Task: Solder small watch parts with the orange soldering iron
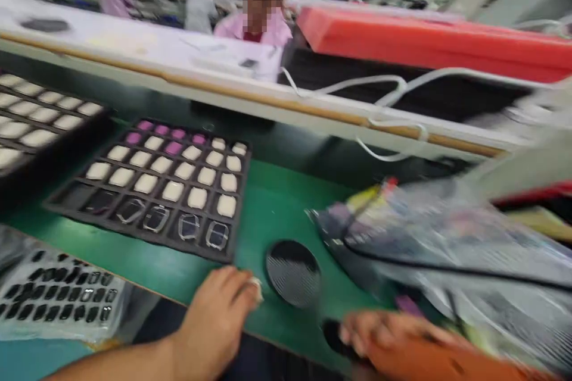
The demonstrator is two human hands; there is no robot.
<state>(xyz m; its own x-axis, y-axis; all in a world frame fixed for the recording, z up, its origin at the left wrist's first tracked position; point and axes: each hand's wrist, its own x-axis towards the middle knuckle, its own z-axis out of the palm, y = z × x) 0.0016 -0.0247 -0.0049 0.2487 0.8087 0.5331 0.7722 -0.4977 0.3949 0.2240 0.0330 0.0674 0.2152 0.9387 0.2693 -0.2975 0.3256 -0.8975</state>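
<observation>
My left hand [218, 315] rests at the near edge of the green mat [277, 202], fingers curled round a small white piece [256, 289]. Just right of it lies a dark round mesh disc [292, 272]. My right hand [384, 339] is low at the front right, blurred by motion, its fingers next to a small black object [333, 336]; whether it grips that I cannot make out. A black compartment tray [152, 226] ahead of my left hand holds several cream pieces, a few purple ones and some clear frames.
A second black tray [58, 149] of cream pieces stands at far left. A bagged sheet of small dark parts [58, 297] lies at front left. Crumpled clear plastic bags [447, 250] with a black cable fill the right. A shelf rail [268, 101] crosses behind; a person in pink sits beyond.
</observation>
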